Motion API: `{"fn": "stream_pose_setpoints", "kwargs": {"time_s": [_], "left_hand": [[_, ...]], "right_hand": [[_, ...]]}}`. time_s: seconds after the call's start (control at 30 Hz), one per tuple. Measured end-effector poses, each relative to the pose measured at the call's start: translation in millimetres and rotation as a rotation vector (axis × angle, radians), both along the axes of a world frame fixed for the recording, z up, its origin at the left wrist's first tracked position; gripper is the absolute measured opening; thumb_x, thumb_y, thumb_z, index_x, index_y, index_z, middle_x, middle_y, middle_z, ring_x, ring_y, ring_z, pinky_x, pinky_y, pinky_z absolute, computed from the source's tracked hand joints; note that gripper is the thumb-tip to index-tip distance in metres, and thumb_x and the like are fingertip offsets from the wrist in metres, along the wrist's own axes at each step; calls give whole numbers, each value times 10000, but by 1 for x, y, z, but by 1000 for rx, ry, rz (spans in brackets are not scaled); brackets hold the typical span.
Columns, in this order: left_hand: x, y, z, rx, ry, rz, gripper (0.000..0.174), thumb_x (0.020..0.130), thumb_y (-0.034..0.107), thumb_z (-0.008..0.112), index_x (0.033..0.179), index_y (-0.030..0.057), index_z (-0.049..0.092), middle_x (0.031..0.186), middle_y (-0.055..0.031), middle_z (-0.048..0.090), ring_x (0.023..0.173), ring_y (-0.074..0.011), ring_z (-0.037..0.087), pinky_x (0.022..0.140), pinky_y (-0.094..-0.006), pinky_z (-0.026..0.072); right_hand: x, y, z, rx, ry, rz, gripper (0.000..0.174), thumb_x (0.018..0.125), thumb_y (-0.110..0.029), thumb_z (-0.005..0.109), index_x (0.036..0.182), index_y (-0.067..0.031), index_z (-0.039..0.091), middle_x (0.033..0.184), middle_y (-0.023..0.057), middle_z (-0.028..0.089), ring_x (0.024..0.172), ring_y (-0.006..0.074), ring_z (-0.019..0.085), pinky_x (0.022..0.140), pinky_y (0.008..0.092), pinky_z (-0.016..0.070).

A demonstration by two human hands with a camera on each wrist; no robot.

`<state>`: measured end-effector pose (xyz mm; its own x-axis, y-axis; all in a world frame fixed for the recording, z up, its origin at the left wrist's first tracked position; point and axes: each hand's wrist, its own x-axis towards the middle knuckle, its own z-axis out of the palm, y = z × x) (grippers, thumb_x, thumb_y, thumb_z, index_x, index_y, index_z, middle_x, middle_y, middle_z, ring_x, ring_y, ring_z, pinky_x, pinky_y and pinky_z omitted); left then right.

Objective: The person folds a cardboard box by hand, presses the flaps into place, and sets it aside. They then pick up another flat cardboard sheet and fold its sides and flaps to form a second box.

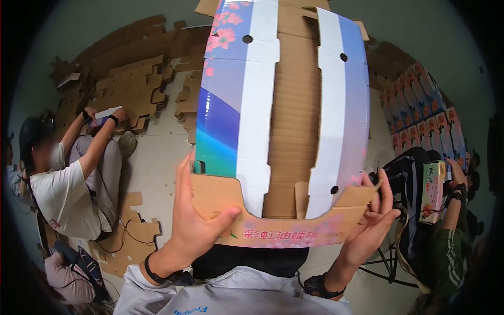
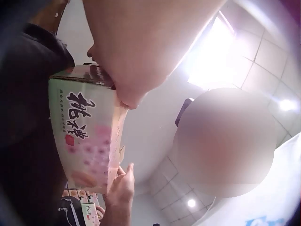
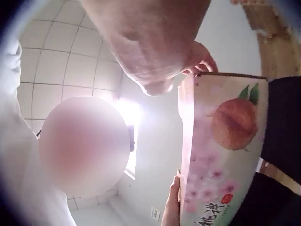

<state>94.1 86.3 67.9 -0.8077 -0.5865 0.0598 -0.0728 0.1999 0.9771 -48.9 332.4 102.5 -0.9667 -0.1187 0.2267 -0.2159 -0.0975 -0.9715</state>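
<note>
A printed cardboard box [image 1: 255, 110] lies lengthwise before me, its two long white-edged flaps folded inward with a gap showing brown corrugated card. My left hand [image 1: 195, 223] grips the near left corner, thumb over the brown end flap [image 1: 294, 231] and fingers along the side. At the near right corner, my right hand [image 1: 370, 231] holds the same end flap, fingers curled behind its tip. In the left wrist view the box's end panel [image 2: 89, 136] shows dark lettering and pink blossoms. The right wrist view shows a printed peach [image 3: 235, 123] on that panel.
Flattened cardboard [image 1: 126, 89] is piled along the back left. A person in a white shirt [image 1: 65, 194] sits at left, handling a small box. At right, another person's arm [image 1: 452, 215] is beside a green box [image 1: 433, 191]. Finished-looking boxes [image 1: 428, 118] stand in rows behind.
</note>
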Motion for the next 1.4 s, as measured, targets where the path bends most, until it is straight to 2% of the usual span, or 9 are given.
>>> {"fn": "stream_pose_setpoints", "kwargs": {"time_s": [0.1,0.3,0.53,0.67,0.9,1.0,1.03,1.27,1.4], "left_hand": [[-1,0,0,-195,51,-25,1047,867,444,821,1588,-103,294,1564,-296,398,1435,-430,445,1189,-485,364],[-3,-4,-2,-275,150,-99,1004,985,567,648,1629,-89,245,1657,-334,287,1518,-457,358,1219,-487,323],[-13,3,4,295,119,-63,1103,989,741,503,1677,-19,95,1333,-147,587,1115,-209,650,932,-343,556],[-18,5,5,312,122,-36,939,1033,614,515,1679,26,170,1331,-134,591,1133,-188,648,974,-324,543],[-38,4,30,508,174,81,515,1008,103,564,1507,40,454,1369,-137,573,1187,-185,634,1004,-306,527],[-38,-13,8,439,171,90,408,997,105,580,1397,47,528,1403,-140,556,1194,-193,629,998,-292,525],[-37,-14,5,542,236,84,328,992,108,642,1313,59,600,1458,-142,525,1366,-226,504,1146,-367,395],[27,0,-20,246,280,36,237,975,95,657,1204,47,621,1465,-161,491,1332,-255,525,1150,-409,393],[43,-4,12,-697,178,-113,205,904,155,698,1068,48,639,1260,-127,590,1252,-300,567,1140,-439,403]], "right_hand": [[9,-21,0,483,196,-135,814,1106,-593,402,1534,100,402,1441,230,589,1253,248,616,1050,358,491],[11,-28,-11,335,279,-203,807,1095,-593,447,1495,108,427,1401,210,602,1233,239,617,1057,362,479],[7,-26,-5,438,239,-197,674,1146,-470,391,1501,98,466,1406,208,613,1201,224,635,1012,338,497],[-2,-18,0,393,52,-42,556,1154,-318,396,1549,70,443,1452,175,608,1165,204,650,983,326,510],[-24,-18,13,552,96,105,544,1108,-166,457,1620,-9,361,1558,189,512,1375,248,529,1146,350,395],[-23,-26,18,523,71,150,574,1081,-108,459,1630,-6,326,1612,189,445,1456,262,451,1195,366,343],[-18,-26,23,548,67,141,583,1071,-92,459,1631,-6,322,1630,187,420,1473,263,430,1202,372,336],[40,22,-5,395,-90,141,729,909,-103,653,1575,2,379,1576,231,431,1515,319,362,1229,458,313],[47,33,8,708,346,195,645,771,-118,755,1389,-22,600,1475,247,502,1456,365,459,1189,512,365]]}}
